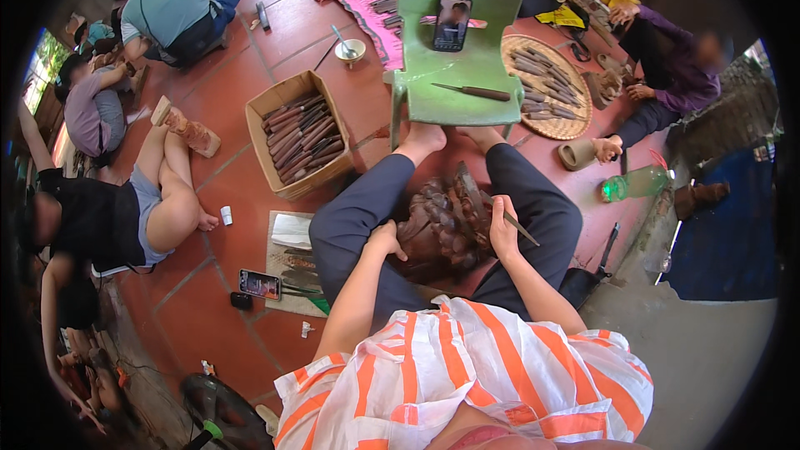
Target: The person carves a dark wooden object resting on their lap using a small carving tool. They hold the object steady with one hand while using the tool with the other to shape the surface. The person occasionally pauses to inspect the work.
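Between my bent legs sits a dark brown wood carving [440, 225] with rounded, knobbly relief. My left hand [386, 242] grips its left side, thumb and fingers bent against the wood. On the other side, my right hand [503, 229] is closed round a slim carving tool [522, 231]. Its narrow grey end sticks out past the hand toward my right knee, and the other end reaches the carving. How far the tool touches the wood I cannot make out. In front of my feet, a knife [472, 92] with a brown handle lies on a green plastic chair [460, 33].
A phone [452, 23] leans on the chair's back. Left of my legs stands a cardboard box [260, 142] of wooden-handled tools; a woven tray [581, 125] holds several more. Another phone [260, 284] lies by my left leg, a green bottle [637, 184] at right. Several people sit around.
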The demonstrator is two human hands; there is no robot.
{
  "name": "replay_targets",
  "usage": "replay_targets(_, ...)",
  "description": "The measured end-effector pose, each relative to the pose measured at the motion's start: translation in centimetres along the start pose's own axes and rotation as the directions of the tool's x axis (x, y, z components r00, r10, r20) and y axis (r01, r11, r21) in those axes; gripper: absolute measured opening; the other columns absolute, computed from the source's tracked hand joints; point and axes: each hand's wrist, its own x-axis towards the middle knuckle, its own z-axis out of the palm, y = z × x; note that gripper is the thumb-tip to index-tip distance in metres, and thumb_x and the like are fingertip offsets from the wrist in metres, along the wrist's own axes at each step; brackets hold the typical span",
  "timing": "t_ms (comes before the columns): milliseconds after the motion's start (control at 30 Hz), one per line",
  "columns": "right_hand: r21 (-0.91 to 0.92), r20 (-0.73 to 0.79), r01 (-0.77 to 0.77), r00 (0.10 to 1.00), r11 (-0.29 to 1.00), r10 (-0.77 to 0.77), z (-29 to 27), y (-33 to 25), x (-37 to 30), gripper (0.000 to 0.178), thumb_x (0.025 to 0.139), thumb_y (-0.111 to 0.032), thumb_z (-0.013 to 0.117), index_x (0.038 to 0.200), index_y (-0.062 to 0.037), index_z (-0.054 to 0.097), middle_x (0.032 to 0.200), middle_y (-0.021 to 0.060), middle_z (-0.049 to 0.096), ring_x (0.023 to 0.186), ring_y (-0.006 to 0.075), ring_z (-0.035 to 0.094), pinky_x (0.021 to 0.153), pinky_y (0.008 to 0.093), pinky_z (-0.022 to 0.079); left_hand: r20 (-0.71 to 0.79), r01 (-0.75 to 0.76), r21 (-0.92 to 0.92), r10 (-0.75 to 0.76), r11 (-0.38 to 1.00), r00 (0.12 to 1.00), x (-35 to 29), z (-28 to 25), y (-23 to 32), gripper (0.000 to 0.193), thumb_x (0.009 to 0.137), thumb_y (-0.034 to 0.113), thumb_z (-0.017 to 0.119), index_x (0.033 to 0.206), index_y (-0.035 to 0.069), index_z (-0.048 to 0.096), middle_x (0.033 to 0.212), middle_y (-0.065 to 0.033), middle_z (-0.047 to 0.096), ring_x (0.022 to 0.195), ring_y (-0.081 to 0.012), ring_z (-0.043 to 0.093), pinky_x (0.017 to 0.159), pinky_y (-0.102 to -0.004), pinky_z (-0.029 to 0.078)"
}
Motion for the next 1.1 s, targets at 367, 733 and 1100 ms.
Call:
replay_targets(367, -0.120, -0.151, 0.042, 0.987, 0.992, -0.060, 2.0, -1.6, 0.1, 0.025, 0.100, -0.026, 0.041, 0.101, -0.0049, 0.055, 0.096, 0.0166, 0.070, 0.081, 0.0337, 0.068, 0.070, 0.0386, 0.051, -0.190, -0.120, -0.094, 0.100, 0.988, 0.977, -2.3, 0.1, 0.4, 0.080, 0.042, 0.020, 0.094, 0.106, -0.005, 0.053, 0.106, -0.0271, 0.063, 0.105, -0.0394, 0.060, 0.087, -0.0420, 0.050)
replay_targets(733, 0.248, -0.055, 0.057, 0.997, 0.967, -0.045, -2.3, 3.1, 7.7, 0.028, 0.102, -0.022, 0.040, 0.095, 0.0020, 0.052, 0.088, 0.0172, 0.071, 0.081, 0.0176, 0.066, 0.074, 0.0296, 0.050, -0.233, -0.217, -0.200, 0.169, 0.955, 0.958, -0.8, 2.0, 5.3, 0.076, 0.052, 0.035, 0.091, 0.103, -0.003, 0.048, 0.102, -0.0276, 0.063, 0.102, -0.0417, 0.060, 0.085, -0.0446, 0.049)
replay_targets(1100, -0.110, -0.262, -0.068, 0.964, 0.992, 0.037, -4.9, 4.8, 9.2, 0.030, 0.097, -0.030, 0.048, 0.089, -0.0025, 0.057, 0.073, 0.0143, 0.069, 0.074, 0.0335, 0.068, 0.068, 0.0410, 0.051, -0.371, -0.417, -0.350, 0.285, 0.839, 0.884, -0.8, 2.4, 6.5, 0.064, 0.063, 0.036, 0.085, 0.104, 0.001, 0.051, 0.097, -0.0210, 0.063, 0.095, -0.0359, 0.063, 0.082, -0.0418, 0.048)
